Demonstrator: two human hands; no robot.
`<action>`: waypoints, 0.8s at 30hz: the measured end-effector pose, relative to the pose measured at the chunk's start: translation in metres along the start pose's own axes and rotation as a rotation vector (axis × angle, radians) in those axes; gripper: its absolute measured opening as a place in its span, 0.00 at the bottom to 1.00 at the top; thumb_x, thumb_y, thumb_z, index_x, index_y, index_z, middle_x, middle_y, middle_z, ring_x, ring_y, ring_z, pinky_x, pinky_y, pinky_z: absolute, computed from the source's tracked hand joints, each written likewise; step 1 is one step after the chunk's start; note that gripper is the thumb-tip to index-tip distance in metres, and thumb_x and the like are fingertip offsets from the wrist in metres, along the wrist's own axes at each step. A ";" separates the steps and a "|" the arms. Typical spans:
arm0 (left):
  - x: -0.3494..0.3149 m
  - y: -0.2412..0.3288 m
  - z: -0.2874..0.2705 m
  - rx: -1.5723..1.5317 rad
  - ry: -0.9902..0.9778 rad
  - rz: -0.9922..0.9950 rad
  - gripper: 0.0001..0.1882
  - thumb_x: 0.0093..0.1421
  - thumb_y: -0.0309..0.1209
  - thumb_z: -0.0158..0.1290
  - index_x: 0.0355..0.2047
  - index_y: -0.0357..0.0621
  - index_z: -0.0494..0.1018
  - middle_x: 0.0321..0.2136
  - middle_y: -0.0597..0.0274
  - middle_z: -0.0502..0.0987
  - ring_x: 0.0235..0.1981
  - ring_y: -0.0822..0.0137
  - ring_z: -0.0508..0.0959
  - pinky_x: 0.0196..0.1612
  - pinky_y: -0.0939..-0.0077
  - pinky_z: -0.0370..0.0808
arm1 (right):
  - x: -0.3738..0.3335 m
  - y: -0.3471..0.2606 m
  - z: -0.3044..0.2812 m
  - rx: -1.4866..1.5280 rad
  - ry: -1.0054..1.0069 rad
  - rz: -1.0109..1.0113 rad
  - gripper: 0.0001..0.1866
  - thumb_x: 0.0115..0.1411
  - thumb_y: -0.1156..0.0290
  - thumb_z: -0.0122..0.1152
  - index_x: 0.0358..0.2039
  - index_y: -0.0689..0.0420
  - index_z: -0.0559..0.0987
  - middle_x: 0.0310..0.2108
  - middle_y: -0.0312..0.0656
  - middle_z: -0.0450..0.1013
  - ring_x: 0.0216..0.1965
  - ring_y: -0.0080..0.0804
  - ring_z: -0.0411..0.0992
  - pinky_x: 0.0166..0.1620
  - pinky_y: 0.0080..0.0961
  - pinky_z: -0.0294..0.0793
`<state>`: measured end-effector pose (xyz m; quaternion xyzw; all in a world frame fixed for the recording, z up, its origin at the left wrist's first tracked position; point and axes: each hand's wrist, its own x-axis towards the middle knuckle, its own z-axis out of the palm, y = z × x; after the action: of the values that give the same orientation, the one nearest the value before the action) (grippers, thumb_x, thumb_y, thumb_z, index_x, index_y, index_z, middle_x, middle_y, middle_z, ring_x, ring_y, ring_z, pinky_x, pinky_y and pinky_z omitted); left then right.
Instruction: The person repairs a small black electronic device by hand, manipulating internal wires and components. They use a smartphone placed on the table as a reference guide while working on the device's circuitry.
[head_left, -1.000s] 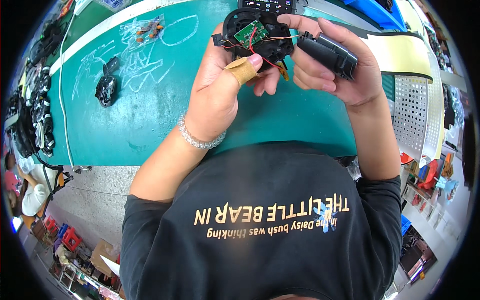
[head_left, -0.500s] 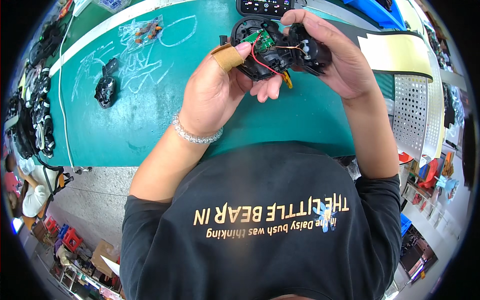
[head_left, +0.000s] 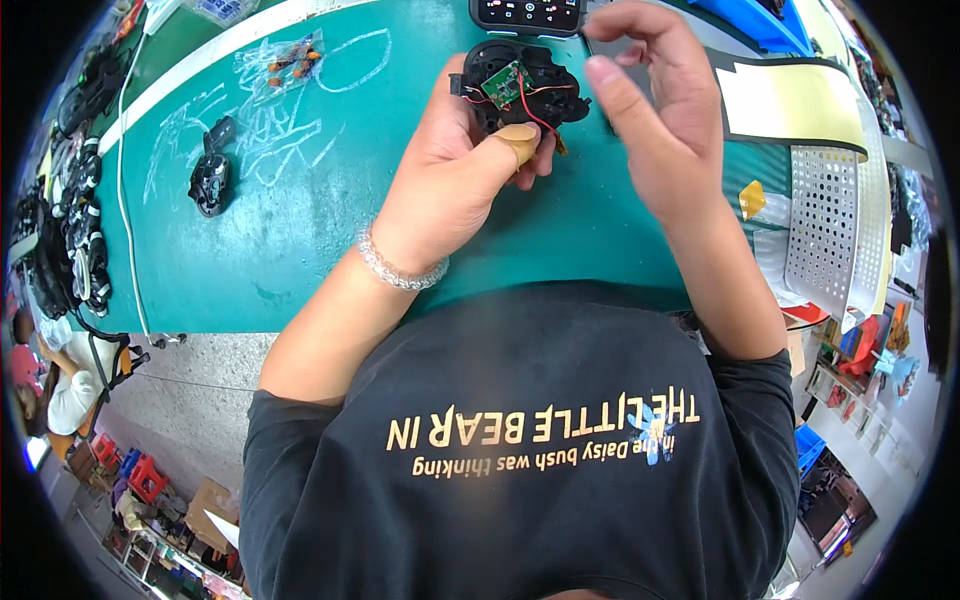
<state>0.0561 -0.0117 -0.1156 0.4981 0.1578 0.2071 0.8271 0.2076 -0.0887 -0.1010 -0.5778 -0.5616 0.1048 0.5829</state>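
Step in hand, as I read it: assembly of a small electronic unit, open-shell stage. Left hand (head_left: 455, 180) is clamped on a black plastic shell (head_left: 520, 85), held up over the far middle of the green mat (head_left: 300, 230), inner side facing up. Thumb, wearing a tan finger cot (head_left: 520, 140), presses the near edge of the shell; the other fingers wrap underneath. Inside it: a small green circuit board (head_left: 503, 83) with red wires (head_left: 535, 110) looping toward the near-right edge.

Right hand (head_left: 655, 120) is just right of the shell, apart from it, fingers loosely spread and slightly curled. It holds nothing that I can make out. It's motion-blurred, so can't tell if a fingertip brushes the shell's right edge.

Next move, judging from this: right hand needs to come in on the shell to dress the wires or bring the mating part. Wires sit proud of the rim, so they need tucking before anything closes, otherwise a pinch risk.

Around it: black device with a row of buttons (head_left: 527, 13) at the far edge, just beyond the shell. Another black part (head_left: 210, 180) lies on the mat well to the left. Clear bags with small orange parts (head_left: 290, 62) far left. White perforated tray (head_left: 835, 230) at right.
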 end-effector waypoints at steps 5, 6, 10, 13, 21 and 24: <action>0.002 -0.011 -0.002 0.067 0.000 0.072 0.25 0.58 0.24 0.47 0.54 0.42 0.52 0.35 0.60 0.69 0.27 0.76 0.70 0.29 0.81 0.71 | 0.028 -0.039 0.007 -0.270 -0.362 -0.105 0.10 0.46 0.73 0.62 0.29 0.62 0.75 0.28 0.46 0.67 0.33 0.41 0.65 0.39 0.31 0.63; 0.002 -0.014 -0.001 0.079 0.018 0.087 0.27 0.57 0.24 0.48 0.56 0.42 0.52 0.37 0.60 0.67 0.27 0.76 0.70 0.29 0.80 0.72 | 0.031 -0.046 0.009 -0.316 -0.412 -0.058 0.10 0.46 0.72 0.63 0.28 0.61 0.74 0.27 0.46 0.67 0.32 0.41 0.65 0.39 0.32 0.63; 0.007 -0.011 -0.005 0.166 -0.064 0.027 0.31 0.57 0.21 0.46 0.59 0.46 0.48 0.39 0.59 0.67 0.29 0.74 0.71 0.28 0.79 0.72 | 0.031 -0.049 0.011 -0.334 -0.483 0.011 0.09 0.46 0.72 0.62 0.28 0.60 0.74 0.28 0.46 0.67 0.31 0.42 0.64 0.38 0.32 0.62; 0.009 -0.012 -0.008 0.075 -0.056 0.008 0.32 0.57 0.20 0.44 0.60 0.48 0.46 0.37 0.57 0.69 0.28 0.71 0.74 0.28 0.78 0.73 | 0.028 -0.052 0.010 -0.326 -0.461 0.080 0.10 0.46 0.76 0.60 0.31 0.60 0.73 0.29 0.43 0.68 0.33 0.39 0.65 0.40 0.30 0.62; 0.007 -0.004 -0.009 -0.207 0.010 -0.108 0.31 0.56 0.21 0.41 0.60 0.52 0.49 0.41 0.54 0.73 0.39 0.63 0.77 0.41 0.66 0.76 | -0.022 -0.009 0.006 -0.411 -0.133 -0.216 0.09 0.44 0.75 0.61 0.28 0.55 0.72 0.36 0.37 0.68 0.37 0.37 0.66 0.39 0.31 0.61; 0.008 -0.006 -0.011 -0.293 -0.001 -0.108 0.29 0.56 0.21 0.41 0.58 0.51 0.50 0.41 0.54 0.73 0.38 0.63 0.77 0.40 0.66 0.76 | -0.033 -0.009 0.006 -0.456 -0.117 -0.153 0.11 0.42 0.75 0.63 0.28 0.54 0.73 0.37 0.38 0.68 0.37 0.38 0.66 0.39 0.34 0.61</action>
<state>0.0592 -0.0020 -0.1261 0.3629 0.1519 0.1829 0.9010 0.1866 -0.1133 -0.1131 -0.6432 -0.6456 -0.0357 0.4102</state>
